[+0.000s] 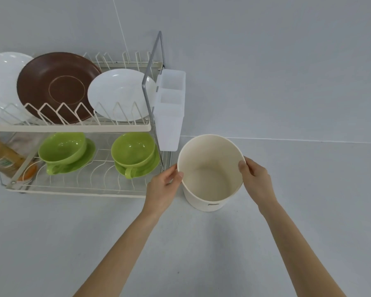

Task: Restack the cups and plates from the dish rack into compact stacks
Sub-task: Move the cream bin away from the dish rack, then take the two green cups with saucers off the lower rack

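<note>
Both hands grip the rim of a cream cylindrical container (210, 174) standing upright on the grey surface (201, 243), the left hand (164, 188) and right hand (256, 181) with fingers curled over opposite sides. Just left stands the dish rack (73, 127): three plates (58, 86) upright above, two green cups (62, 150) on saucers below.

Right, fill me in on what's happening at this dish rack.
A person grips a tall cream container by its rim, left hand on one side and right hand on the other, on the counter just right of the two-tier dish rack. Nothing is restacked yet: two white plates and a brown plate stand in the upper tier, and two green cups sit on green saucers below.
</note>
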{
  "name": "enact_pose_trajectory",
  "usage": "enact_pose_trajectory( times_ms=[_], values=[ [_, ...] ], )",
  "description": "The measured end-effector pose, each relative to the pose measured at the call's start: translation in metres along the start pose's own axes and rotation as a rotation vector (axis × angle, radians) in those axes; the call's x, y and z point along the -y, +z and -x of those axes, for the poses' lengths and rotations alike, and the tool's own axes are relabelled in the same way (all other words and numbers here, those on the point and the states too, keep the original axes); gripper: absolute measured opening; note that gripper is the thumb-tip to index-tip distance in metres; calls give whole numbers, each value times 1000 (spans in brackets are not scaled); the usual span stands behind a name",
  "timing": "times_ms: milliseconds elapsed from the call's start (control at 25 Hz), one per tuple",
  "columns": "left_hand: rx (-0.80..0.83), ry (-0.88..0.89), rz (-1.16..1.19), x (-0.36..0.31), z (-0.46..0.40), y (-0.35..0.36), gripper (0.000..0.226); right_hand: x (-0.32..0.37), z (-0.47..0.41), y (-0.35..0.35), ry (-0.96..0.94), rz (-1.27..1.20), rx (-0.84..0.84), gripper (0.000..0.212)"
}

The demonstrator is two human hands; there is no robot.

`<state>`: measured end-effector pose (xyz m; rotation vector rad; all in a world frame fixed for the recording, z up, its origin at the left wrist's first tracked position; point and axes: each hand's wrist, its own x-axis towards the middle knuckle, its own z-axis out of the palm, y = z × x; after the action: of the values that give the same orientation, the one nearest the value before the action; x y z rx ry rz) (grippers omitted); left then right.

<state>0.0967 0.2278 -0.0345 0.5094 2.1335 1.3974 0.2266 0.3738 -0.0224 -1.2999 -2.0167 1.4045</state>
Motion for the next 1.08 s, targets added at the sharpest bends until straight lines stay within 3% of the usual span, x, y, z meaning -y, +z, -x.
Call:
enact_pose_trajectory(
  times_ms=[160,320,520,800,1080],
  values=[
    [46,37,-46,-1,3,-3,34,3,4,-3,5,92,68,36],
    [112,85,-115,-4,12,-13,39,11,23,-7,-34,278,94,57],
    [93,181,-328,0,33,-46,45,30,61,0,-159,492,40,56],
    [3,208,-485,12,45,-117,44,57,105,51,-162,427,116,46],
    [26,121,-398,29,23,-181,48,77,101,131,-5,167,231,41]
  ],
)
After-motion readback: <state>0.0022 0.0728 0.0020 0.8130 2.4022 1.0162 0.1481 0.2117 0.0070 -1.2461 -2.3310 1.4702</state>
